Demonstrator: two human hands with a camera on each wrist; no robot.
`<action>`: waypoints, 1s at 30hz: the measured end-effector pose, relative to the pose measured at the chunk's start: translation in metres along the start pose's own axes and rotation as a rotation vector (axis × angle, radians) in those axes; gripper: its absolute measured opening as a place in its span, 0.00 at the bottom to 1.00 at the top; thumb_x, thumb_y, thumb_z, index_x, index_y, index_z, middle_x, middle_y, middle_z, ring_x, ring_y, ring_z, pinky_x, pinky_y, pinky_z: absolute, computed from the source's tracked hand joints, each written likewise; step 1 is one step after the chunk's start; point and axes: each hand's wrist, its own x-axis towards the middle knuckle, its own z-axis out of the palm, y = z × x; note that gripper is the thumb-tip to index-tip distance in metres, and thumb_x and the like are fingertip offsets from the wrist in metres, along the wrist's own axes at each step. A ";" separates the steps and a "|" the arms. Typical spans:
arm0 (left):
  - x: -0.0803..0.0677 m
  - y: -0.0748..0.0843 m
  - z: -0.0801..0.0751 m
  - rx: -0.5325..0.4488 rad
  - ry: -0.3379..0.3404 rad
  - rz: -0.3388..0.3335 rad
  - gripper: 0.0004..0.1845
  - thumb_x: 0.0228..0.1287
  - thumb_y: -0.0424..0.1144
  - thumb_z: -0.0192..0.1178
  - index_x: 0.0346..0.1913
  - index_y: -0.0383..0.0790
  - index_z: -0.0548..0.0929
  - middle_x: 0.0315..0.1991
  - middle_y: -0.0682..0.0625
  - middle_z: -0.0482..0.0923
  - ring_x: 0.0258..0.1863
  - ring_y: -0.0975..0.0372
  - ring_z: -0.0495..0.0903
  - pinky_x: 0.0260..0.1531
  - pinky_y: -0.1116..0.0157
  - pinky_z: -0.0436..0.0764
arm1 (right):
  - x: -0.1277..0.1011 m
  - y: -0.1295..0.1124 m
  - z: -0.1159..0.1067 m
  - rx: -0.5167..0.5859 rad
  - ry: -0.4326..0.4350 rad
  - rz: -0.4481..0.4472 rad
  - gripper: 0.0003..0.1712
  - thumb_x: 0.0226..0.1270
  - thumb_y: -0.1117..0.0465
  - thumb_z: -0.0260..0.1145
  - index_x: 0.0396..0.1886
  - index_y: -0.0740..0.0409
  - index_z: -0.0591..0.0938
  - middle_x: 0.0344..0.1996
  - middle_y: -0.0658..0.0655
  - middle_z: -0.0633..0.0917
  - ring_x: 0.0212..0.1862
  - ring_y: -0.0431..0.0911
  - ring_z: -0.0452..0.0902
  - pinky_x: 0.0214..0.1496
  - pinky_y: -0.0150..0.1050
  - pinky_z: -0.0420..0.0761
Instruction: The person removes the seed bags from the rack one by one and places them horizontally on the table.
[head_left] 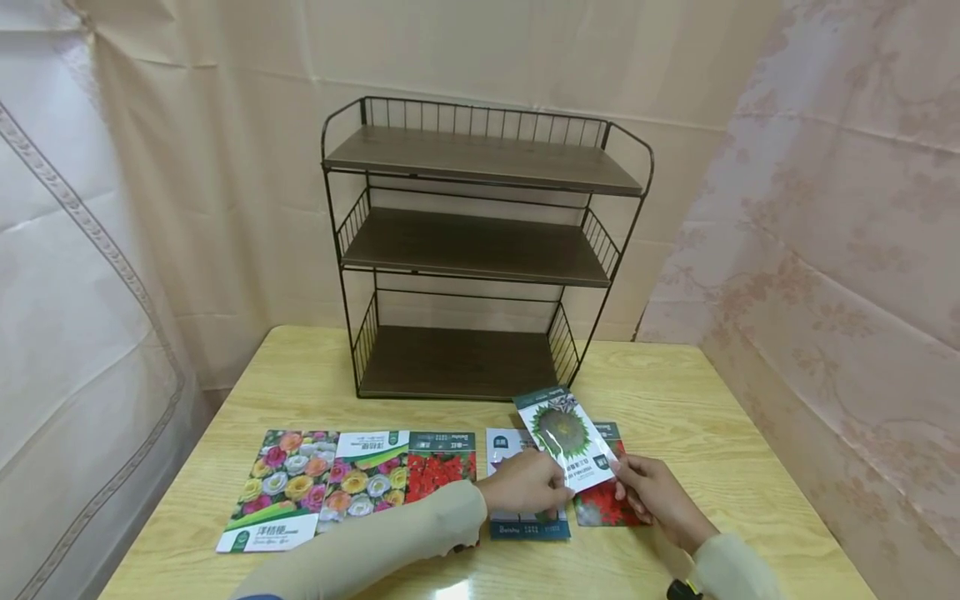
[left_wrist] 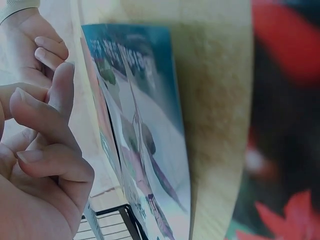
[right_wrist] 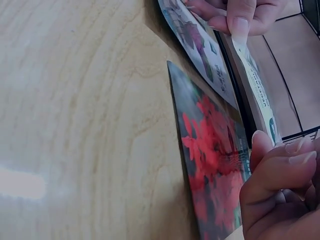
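Note:
A white seed packet with a sunflower picture [head_left: 564, 433] is raised tilted above the table, held by both hands. My left hand [head_left: 553, 487] pinches its lower left edge; in the right wrist view the left thumb [right_wrist: 240, 20] presses on the packet [right_wrist: 255, 85]. My right hand [head_left: 624, 482] pinches its lower right corner with curled fingers [right_wrist: 280, 165]. Below it, a blue and white packet [head_left: 528, 525] [left_wrist: 150, 100] and a red flower packet [head_left: 603, 504] [right_wrist: 215, 160] lie flat. In the left wrist view, the left hand's curled fingers [left_wrist: 40, 150] fill the left side.
A black wire rack [head_left: 480, 250] with three bare wooden shelves stands at the back of the wooden table [head_left: 712, 417]. Three more flower packets [head_left: 281, 487] [head_left: 367, 479] [head_left: 442, 467] lie in a row at the left. Curtains hang around the table.

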 end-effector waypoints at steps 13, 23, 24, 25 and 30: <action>-0.003 0.010 0.004 0.019 -0.042 0.025 0.18 0.73 0.43 0.65 0.21 0.51 0.86 0.14 0.67 0.78 0.21 0.71 0.72 0.38 0.72 0.71 | -0.010 0.013 -0.006 0.005 -0.028 -0.015 0.21 0.84 0.52 0.55 0.38 0.68 0.77 0.25 0.53 0.80 0.19 0.38 0.63 0.17 0.30 0.64; 0.001 0.010 0.010 0.003 -0.044 0.031 0.18 0.73 0.42 0.64 0.22 0.47 0.87 0.13 0.67 0.77 0.12 0.70 0.69 0.21 0.72 0.68 | -0.015 0.015 -0.008 0.013 -0.009 -0.016 0.21 0.84 0.54 0.55 0.37 0.69 0.76 0.25 0.53 0.79 0.19 0.38 0.62 0.18 0.29 0.64; 0.002 0.010 0.011 0.008 -0.042 0.032 0.18 0.73 0.42 0.65 0.22 0.47 0.87 0.13 0.67 0.77 0.12 0.70 0.68 0.19 0.73 0.67 | -0.015 0.016 -0.009 0.012 -0.009 -0.016 0.21 0.84 0.53 0.55 0.37 0.68 0.76 0.25 0.53 0.79 0.19 0.38 0.62 0.18 0.29 0.64; 0.003 0.010 0.012 0.010 -0.043 0.032 0.17 0.73 0.42 0.65 0.22 0.47 0.87 0.13 0.67 0.78 0.11 0.70 0.68 0.16 0.72 0.66 | -0.015 0.016 -0.010 0.011 -0.006 -0.015 0.21 0.84 0.53 0.55 0.37 0.68 0.77 0.25 0.53 0.79 0.19 0.38 0.62 0.18 0.29 0.64; 0.011 0.015 0.018 0.025 -0.056 0.063 0.17 0.74 0.42 0.64 0.23 0.47 0.87 0.14 0.65 0.80 0.14 0.73 0.72 0.17 0.74 0.68 | -0.021 0.020 -0.017 0.030 0.039 -0.004 0.21 0.84 0.52 0.55 0.38 0.68 0.77 0.24 0.53 0.78 0.19 0.37 0.62 0.18 0.29 0.64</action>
